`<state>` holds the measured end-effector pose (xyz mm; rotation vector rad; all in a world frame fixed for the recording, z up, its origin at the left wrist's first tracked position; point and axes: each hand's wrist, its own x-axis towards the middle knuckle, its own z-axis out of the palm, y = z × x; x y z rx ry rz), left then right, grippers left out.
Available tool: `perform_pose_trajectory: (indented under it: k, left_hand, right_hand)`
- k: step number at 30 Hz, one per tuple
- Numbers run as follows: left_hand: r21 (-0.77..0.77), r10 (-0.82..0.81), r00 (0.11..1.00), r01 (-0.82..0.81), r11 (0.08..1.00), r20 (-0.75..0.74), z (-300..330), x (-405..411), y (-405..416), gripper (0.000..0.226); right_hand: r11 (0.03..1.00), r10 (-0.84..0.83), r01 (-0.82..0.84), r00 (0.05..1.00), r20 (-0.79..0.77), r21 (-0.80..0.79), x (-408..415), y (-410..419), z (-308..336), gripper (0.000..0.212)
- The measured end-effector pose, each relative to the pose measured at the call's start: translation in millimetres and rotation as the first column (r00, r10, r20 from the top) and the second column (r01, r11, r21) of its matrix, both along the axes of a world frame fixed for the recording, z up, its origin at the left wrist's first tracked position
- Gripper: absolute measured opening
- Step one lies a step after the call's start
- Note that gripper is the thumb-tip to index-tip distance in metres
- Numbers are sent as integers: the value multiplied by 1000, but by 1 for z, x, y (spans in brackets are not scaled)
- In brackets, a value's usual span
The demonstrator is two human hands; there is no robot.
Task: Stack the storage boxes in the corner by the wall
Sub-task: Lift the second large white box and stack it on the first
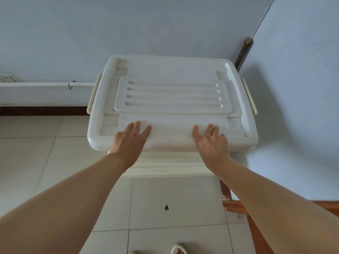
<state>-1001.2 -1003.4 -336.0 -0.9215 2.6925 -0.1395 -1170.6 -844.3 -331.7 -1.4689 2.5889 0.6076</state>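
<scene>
A large white storage box [172,74] with a ribbed lid and cream side latches stands in the corner where two pale blue walls meet. It rests on top of another white box [165,165], of which only the front rim shows below it. My left hand [131,139] lies flat on the lid's near edge, left of centre, fingers spread. My right hand [211,139] lies flat on the same edge, right of centre. Neither hand grips anything.
A wooden stick [244,52] leans in the corner behind the boxes. A white ledge [44,92] with a wall socket [7,78] runs along the left wall. Red-brown skirting [236,206] lines the right wall. Pale floor tiles [174,202] and my sandalled foot [178,249] lie below.
</scene>
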Motion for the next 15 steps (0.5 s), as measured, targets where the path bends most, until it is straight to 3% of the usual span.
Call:
perform_pose_trajectory:
  k: [15]
  left_hand:
    - [-47, -33, 999, 35, 998, 32, 3, -2, 4, 83]
  right_hand:
    - [999, -24, 24, 1000, -3, -37, 1, 3, 0, 88]
